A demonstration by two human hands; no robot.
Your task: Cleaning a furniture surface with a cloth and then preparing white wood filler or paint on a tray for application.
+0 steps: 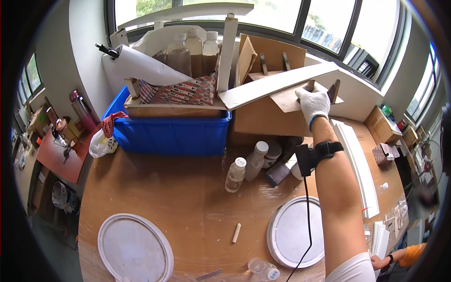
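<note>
Gloved right hand (314,104) reaches over the cardboard box (272,115) — fingers closed on a dark-handled tool (333,90), steadying it there; left hand unseen.

Bright window (329,19) daylight, soft shadows, strong fisheye bending, dark rim.

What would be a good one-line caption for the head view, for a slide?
Gloved right hand reaching into an open cardboard box beside a blue bin, above a wooden table with bottles and round lids.
</note>
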